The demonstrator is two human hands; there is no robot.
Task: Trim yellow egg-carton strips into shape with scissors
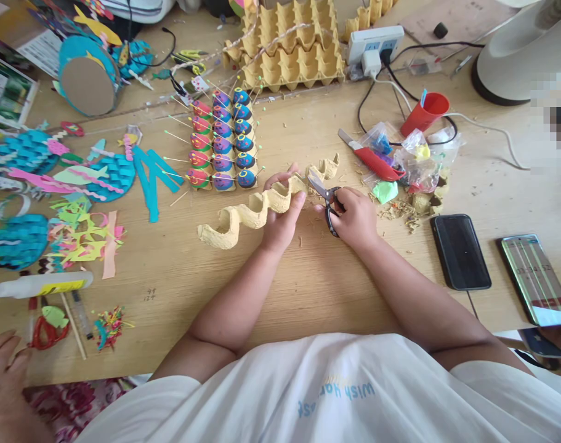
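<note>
My left hand point(282, 218) grips a wavy strip of egg carton point(227, 227) near its middle, with the strip slanting up to the right above the table. In my right hand point(356, 218) is a pair of scissors point(329, 200) with dark handles. Their blades are at the strip's edge, just right of my left fingers; whether they are fully closed is hard to make out. Beyond my left hand stand rows of painted egg-carton cups point(222, 144) with pins stuck in them, in red, purple and blue.
Stacked egg trays point(292, 46) and a power strip point(375, 43) lie at the back. To the right are a red-handled knife point(372, 157), a red cup point(425, 114) and two phones point(461, 251). Paper crafts point(111, 176) and a glue bottle point(42, 284) fill the left. Another person's hand point(5, 375) rests lower left.
</note>
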